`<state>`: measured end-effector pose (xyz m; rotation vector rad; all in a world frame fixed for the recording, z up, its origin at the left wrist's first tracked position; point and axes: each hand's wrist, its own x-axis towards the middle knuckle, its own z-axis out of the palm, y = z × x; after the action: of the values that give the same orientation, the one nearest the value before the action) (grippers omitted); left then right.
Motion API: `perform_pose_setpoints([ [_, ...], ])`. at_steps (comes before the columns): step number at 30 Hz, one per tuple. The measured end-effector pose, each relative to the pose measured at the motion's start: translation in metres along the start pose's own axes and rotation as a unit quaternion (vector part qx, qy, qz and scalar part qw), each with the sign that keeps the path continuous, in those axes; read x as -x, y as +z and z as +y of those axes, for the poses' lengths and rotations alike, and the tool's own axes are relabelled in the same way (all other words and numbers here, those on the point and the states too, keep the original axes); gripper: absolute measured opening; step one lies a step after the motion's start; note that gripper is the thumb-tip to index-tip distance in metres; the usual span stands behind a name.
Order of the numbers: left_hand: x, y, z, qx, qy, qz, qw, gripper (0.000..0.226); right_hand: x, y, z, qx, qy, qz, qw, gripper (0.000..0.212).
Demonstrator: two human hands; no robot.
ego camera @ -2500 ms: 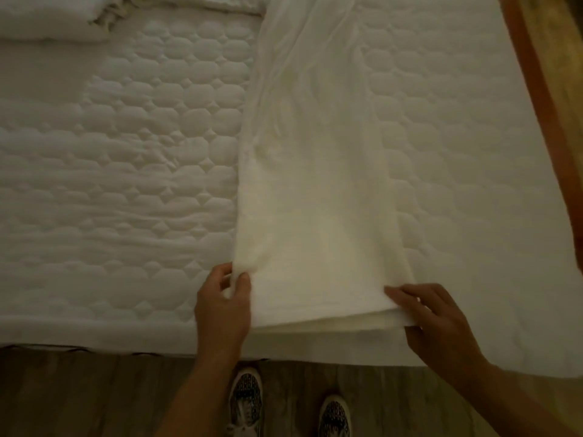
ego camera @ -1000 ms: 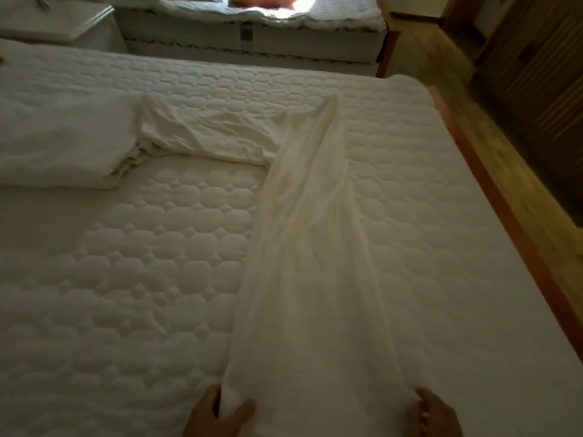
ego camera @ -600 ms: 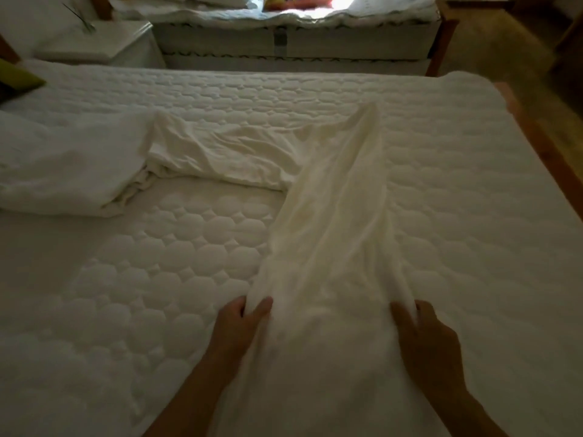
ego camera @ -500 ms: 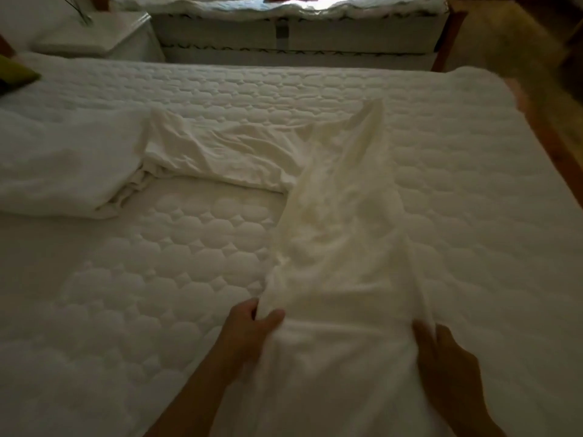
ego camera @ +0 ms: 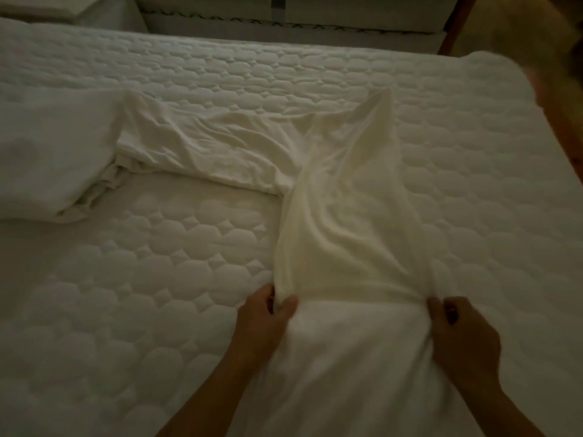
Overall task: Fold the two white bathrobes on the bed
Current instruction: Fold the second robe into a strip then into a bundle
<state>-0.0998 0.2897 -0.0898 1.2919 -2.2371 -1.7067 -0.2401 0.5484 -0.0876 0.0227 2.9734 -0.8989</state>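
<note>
A white bathrobe (ego camera: 344, 234) lies lengthwise down the right-centre of the frame on the quilted bed (ego camera: 151, 279), its far end rising to a narrow peak in the upper middle and one sleeve trailing off to the left in wrinkled folds. The left hand (ego camera: 268, 320), at lower centre, is closed on the robe's left edge, thumb on top and fingers tucked under the cloth. The right hand (ego camera: 463, 339), at lower right, pinches the robe's right edge, with the fabric bunched between thumb and fingers. Between the two hands the cloth is pulled into a crosswise ridge, and the part nearer the bottom of the frame spreads smooth toward the forearms. At the left edge of the frame a second mass of white fabric (ego camera: 47, 152) rests on the bed, touching the sleeve end; whether it is the other bathrobe cannot be told. A wooden bed frame (ego camera: 564, 146) shows at the right edge.
</note>
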Motion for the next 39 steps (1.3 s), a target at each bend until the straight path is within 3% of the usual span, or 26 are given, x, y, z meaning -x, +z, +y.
perform_pose_setpoints([
  [2,-0.002,0.008,-0.009,-0.006,-0.046,0.019,0.999,0.021,-0.002,0.005,0.006,0.033,0.056,-0.066,0.996,0.041],
  [4,-0.011,0.008,-0.001,0.06,-0.107,0.031,0.992,0.043,-0.007,0.007,-0.004,0.009,0.033,-0.031,0.999,0.031],
  [6,-0.024,0.007,0.019,0.05,-0.105,0.051,0.992,0.056,-0.01,0.002,-0.021,-0.026,-0.021,0.028,0.999,0.027],
  [8,-0.044,0.006,0.041,-0.053,-0.036,0.071,0.995,0.052,-0.017,0.003,-0.039,-0.041,-0.069,0.051,0.995,0.03],
  [10,-0.067,0.007,0.065,-0.123,0.03,0.066,0.99,0.045,-0.03,0.013,-0.052,-0.018,-0.107,0.019,0.994,0.028],
  [12,-0.088,0.013,0.085,-0.083,0.079,0.054,0.992,0.036,-0.045,0.022,-0.057,0.01,-0.123,-0.017,0.992,0.022],
  [15,-0.094,0.028,0.095,0.14,0.046,0.025,0.989,0.024,-0.051,0.027,-0.053,-0.03,-0.116,0.037,0.992,0.015],
  [16,-0.094,0.031,0.089,0.148,0.017,0.024,0.989,0.023,-0.05,0.026,-0.05,-0.04,-0.113,0.067,0.991,0.014],
  [20,-0.106,0.036,0.052,0.083,-0.084,0.041,0.992,0.027,-0.048,0.032,-0.031,-0.02,-0.087,0.048,0.995,0.015],
  [23,-0.114,0.034,0.058,0.084,-0.111,0.04,0.989,0.038,-0.055,0.032,-0.023,-0.024,-0.057,0.028,0.998,0.017],
  [25,-0.114,0.034,0.063,0.089,-0.108,0.05,0.989,0.046,-0.05,0.03,-0.024,-0.036,-0.068,0.027,0.997,0.016],
  [28,-0.113,0.032,0.079,0.037,-0.019,0.095,0.995,0.038,-0.033,0.027,-0.025,-0.059,-0.084,0.035,0.994,0.012],
  [30,-0.118,0.032,0.091,0.132,-0.012,0.072,0.989,0.032,-0.022,0.03,-0.022,-0.051,-0.107,0.037,0.992,0.016],
  [32,-0.121,0.032,0.089,0.226,-0.057,0.045,0.972,0.033,-0.012,0.034,-0.014,-0.021,-0.127,0.032,0.991,0.027],
  [36,-0.089,0.018,0.055,0.192,-0.115,0.019,0.975,0.059,0.02,0.031,-0.002,0.018,-0.155,-0.005,0.988,0.055],
  [39,-0.043,0.009,0.034,0.188,-0.105,-0.079,0.973,0.04,0.049,0.028,0.005,0.084,-0.159,-0.047,0.982,0.064],
])
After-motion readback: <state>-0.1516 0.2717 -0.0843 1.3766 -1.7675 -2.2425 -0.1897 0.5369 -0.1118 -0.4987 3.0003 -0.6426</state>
